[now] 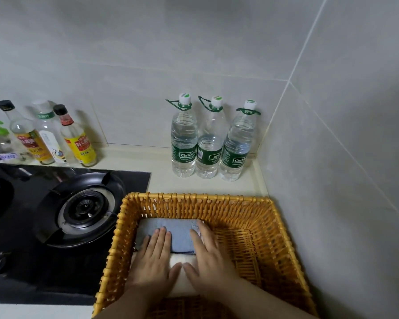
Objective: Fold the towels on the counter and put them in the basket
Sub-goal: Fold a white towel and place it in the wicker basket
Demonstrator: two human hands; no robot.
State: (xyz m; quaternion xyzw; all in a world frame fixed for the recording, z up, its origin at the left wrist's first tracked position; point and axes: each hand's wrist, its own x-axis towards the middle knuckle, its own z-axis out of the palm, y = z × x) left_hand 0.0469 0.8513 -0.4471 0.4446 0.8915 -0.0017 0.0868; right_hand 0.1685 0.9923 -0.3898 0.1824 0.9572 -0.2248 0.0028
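Fingers [161, 236] of left hand [153, 261] extended flat, close together, pressing down on folded blue towel [181, 237]; nothing pinched. Fingers [197, 236] of right hand [209, 259] likewise flat, slightly spread, laid along the towel's right edge. Thumbs nearly meeting over a white folded towel [182, 257] underneath. Both towels stacked in left part of wicker basket [281, 238], blue on top, against the left wall. Basket's right part shows bare weave. Basket on pale counter [161, 183], just beside black gas hob [55, 215]. Three water bottles [210, 143] upright at the back wall, apart from basket. Condiment bottles [76, 139] behind hob.
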